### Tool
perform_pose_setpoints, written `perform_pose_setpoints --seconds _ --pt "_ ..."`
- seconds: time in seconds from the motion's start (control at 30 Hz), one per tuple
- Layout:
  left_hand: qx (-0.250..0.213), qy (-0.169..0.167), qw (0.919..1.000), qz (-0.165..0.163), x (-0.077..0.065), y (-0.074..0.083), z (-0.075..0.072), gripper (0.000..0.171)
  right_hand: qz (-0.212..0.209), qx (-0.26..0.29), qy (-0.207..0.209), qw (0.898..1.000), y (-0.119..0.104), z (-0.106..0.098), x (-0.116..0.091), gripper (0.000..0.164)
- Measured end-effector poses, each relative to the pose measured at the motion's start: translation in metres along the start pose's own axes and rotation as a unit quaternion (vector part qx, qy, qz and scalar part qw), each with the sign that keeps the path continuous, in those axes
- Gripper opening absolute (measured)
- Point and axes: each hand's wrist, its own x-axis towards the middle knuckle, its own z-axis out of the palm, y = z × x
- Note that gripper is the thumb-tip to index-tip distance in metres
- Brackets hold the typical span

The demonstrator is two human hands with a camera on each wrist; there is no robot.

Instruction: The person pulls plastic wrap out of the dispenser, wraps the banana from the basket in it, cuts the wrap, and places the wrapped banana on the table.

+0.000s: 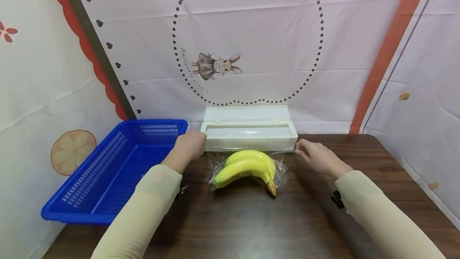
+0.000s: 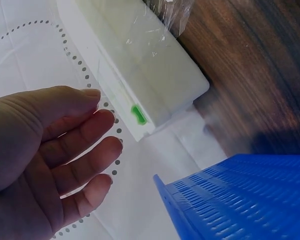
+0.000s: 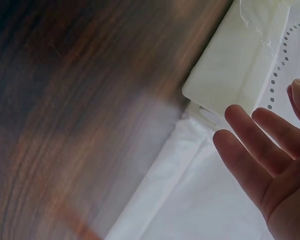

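Note:
A white plastic-wrap dispenser box stands at the back of the table, its lid raised. Clear plastic wrap lies in front of the box, around a bunch of yellow bananas. My left hand is beside the box's left end; in the left wrist view its fingers bend loosely with nothing between them. A green slider shows at that end. By the right end is my right hand, its fingers relaxed and spread in the right wrist view, holding nothing.
A blue plastic basket with slotted walls stands to the left, behind my left forearm. The dark wooden table runs back to a patterned cloth that hangs behind and at both sides. A black strap piece shows under my right sleeve.

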Motion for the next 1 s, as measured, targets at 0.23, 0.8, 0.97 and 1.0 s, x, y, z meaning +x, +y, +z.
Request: perform_pose_setpoints --seconds 0.23,0.8,0.97,1.0 --pt "0.003 -0.009 0.9999 -0.004 -0.006 0.002 0.003 0.016 -0.008 0.006 -0.004 1.0 0.0 0.006 -0.007 0.005" --pt "-0.007 -0.064 0.9979 -0.007 -0.011 0.013 0.02 0.013 -0.008 -0.013 -0.04 0.999 0.003 0.022 -0.01 0.005" --pt "-0.004 -0.089 0.996 -0.007 -0.011 0.016 0.026 0.016 -0.016 -0.021 -0.043 0.999 0.001 0.027 -0.007 0.005" --pt "-0.004 -0.093 0.9956 -0.01 -0.012 0.017 0.026 0.016 -0.017 -0.02 -0.044 0.999 0.001 0.028 -0.007 0.005"
